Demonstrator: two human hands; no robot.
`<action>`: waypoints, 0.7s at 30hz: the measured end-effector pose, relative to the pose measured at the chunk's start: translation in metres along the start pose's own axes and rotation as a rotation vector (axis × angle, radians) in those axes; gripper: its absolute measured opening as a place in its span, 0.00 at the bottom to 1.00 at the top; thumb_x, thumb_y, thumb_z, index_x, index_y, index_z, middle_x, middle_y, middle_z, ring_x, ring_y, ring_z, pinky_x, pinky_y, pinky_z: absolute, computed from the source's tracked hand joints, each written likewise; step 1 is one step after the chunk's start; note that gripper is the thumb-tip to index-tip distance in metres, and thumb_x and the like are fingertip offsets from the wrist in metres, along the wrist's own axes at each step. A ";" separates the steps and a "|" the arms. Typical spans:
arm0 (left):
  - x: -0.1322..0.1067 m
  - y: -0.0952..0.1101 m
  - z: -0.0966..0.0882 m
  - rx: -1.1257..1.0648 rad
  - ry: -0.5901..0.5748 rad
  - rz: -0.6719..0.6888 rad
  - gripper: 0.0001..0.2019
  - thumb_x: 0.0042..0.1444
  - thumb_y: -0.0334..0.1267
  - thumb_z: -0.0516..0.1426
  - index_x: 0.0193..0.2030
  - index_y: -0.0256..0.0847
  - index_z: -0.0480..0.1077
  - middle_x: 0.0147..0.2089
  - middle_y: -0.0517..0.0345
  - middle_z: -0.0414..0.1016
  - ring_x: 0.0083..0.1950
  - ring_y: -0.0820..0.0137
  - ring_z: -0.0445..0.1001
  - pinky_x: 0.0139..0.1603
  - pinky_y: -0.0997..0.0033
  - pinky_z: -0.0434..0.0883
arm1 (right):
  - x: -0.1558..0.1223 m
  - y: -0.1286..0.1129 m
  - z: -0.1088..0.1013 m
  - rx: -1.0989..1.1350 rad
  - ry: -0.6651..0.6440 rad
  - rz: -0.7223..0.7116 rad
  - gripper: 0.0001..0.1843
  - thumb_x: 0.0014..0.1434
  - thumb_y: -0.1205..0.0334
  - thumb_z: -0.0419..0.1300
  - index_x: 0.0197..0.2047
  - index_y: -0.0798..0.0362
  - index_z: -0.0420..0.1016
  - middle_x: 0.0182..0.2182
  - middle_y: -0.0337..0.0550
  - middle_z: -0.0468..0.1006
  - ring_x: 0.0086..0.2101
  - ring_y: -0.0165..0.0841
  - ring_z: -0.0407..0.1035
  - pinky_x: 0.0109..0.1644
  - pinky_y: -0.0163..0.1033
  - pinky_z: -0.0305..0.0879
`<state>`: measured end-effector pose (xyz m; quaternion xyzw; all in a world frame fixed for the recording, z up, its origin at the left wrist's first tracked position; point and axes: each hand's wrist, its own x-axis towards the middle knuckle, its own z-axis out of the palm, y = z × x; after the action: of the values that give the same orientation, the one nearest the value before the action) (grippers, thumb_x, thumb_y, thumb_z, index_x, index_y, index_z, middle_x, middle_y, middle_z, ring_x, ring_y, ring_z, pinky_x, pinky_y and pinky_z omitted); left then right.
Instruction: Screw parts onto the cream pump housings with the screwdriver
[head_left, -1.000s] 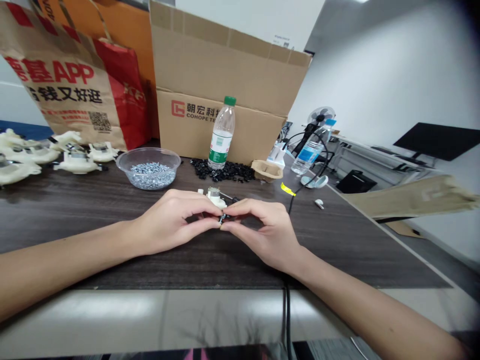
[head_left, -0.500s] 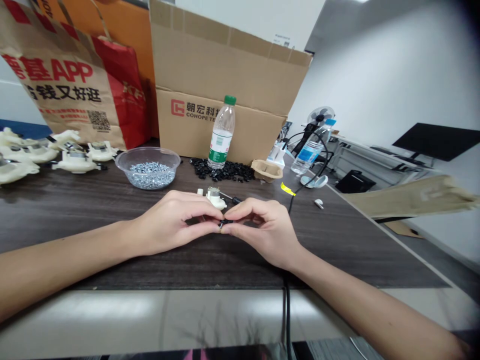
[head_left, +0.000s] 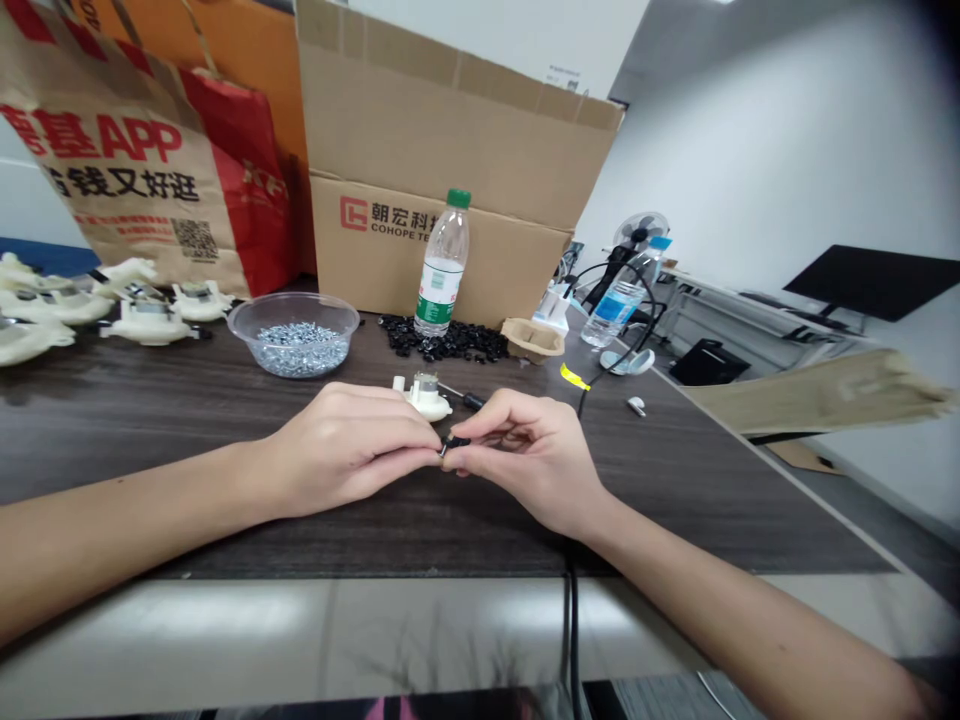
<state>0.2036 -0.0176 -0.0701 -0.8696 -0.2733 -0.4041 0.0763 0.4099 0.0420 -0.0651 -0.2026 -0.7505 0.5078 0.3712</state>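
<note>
My left hand [head_left: 360,445] and my right hand [head_left: 529,455] meet fingertip to fingertip just above the table. Between the thumb and finger of the right one is a small black plastic part [head_left: 457,441]. The left fingertips pinch a small silver screw-like piece [head_left: 443,449] against that part; the fingers hide most of it. Right behind my hands sits a cream plastic housing [head_left: 429,402] with a metal motor-like piece on it. A screwdriver with a black handle [head_left: 473,401] lies beside the housing.
A clear bowl [head_left: 255,345] of small silver metal pieces stands behind to the left, near several cream housings [head_left: 150,322]. Black parts [head_left: 480,345] are heaped around a green-capped bottle [head_left: 442,265]. A cardboard box [head_left: 450,130] stands behind. A black cable [head_left: 576,640] crosses the front edge.
The left fingers have pressed closer together, and more of the black part now shows between the right fingertips. Both hands stay in nearly the same place.
</note>
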 end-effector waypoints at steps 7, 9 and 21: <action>-0.002 -0.005 0.004 -0.032 -0.039 -0.021 0.03 0.58 0.28 0.59 0.39 0.36 0.74 0.34 0.56 0.78 0.35 0.73 0.74 0.38 0.75 0.70 | 0.003 0.007 -0.003 -0.118 -0.027 -0.123 0.08 0.45 0.64 0.73 0.30 0.50 0.79 0.27 0.36 0.80 0.26 0.29 0.74 0.30 0.34 0.72; -0.002 -0.008 0.005 -0.063 -0.057 -0.056 0.03 0.59 0.28 0.59 0.38 0.36 0.74 0.33 0.57 0.78 0.34 0.74 0.74 0.37 0.76 0.69 | 0.004 0.007 -0.003 -0.166 -0.046 -0.139 0.08 0.47 0.63 0.72 0.31 0.50 0.79 0.27 0.37 0.80 0.27 0.29 0.74 0.30 0.34 0.71; -0.003 -0.008 0.008 -0.100 -0.256 -0.427 0.03 0.56 0.33 0.60 0.35 0.40 0.76 0.32 0.63 0.78 0.30 0.76 0.74 0.33 0.78 0.66 | 0.006 0.007 -0.005 -0.489 -0.246 -0.205 0.03 0.57 0.64 0.63 0.36 0.51 0.73 0.30 0.37 0.80 0.29 0.30 0.74 0.33 0.34 0.70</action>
<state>0.2025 -0.0091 -0.0784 -0.8390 -0.4377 -0.3109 -0.0890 0.4097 0.0520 -0.0680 -0.1462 -0.9066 0.2923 0.2669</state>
